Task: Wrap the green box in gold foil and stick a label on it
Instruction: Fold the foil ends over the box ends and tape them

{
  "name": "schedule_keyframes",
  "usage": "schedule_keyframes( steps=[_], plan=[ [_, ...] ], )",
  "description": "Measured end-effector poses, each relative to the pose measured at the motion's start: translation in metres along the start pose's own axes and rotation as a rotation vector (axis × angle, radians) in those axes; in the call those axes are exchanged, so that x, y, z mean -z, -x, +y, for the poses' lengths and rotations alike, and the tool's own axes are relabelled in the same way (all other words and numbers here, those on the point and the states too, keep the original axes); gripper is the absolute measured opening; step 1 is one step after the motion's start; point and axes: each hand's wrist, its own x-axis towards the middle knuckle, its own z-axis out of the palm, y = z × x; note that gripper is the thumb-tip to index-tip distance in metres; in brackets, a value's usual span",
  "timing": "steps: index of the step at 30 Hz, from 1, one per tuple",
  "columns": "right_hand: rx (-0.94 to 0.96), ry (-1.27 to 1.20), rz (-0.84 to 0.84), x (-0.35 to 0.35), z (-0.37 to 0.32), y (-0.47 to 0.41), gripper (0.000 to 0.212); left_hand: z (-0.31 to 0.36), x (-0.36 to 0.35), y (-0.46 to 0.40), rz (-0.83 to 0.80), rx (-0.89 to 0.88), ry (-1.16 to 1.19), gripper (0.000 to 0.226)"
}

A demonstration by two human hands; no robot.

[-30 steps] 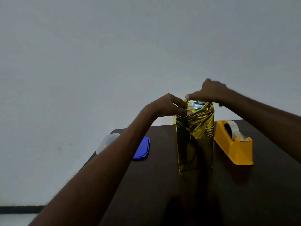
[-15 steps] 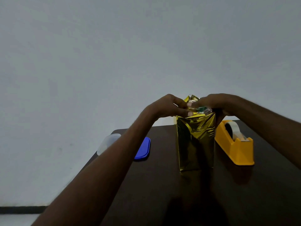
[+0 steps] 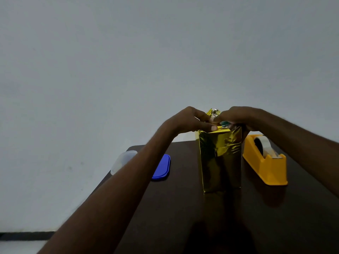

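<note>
Head view: tape dispenser [image 3: 265, 162] beside foil [image 3: 220, 158].

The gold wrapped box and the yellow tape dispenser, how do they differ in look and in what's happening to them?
The gold wrapped box stands tall and upright with shiny, crinkled foil; the yellow tape dispenser lies low and long, matte plastic. The left hand and right hand both pinch foil at the box's top; nothing touches the dispenser. The box sits centre, the dispenser to its right. Both rest on the dark table.
</note>
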Motion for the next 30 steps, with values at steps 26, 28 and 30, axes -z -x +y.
schedule_keyframes(
  steps=[26, 28, 30],
  plan=[
    [0.602, 0.396, 0.381, -0.017, 0.018, 0.021, 0.035, 0.032, -0.021, 0.006, 0.434, 0.152, -0.186, 0.026],
    [0.625, 0.442, 0.46, -0.029, 0.029, 0.017, 0.038, 0.028, -0.009, 0.007, 0.437, 0.073, -0.366, 0.031],
    [0.633, 0.487, 0.568, -0.038, 0.037, 0.012, 0.046, 0.022, 0.0, 0.008, 0.312, 0.025, -0.542, 0.042]
  ],
)
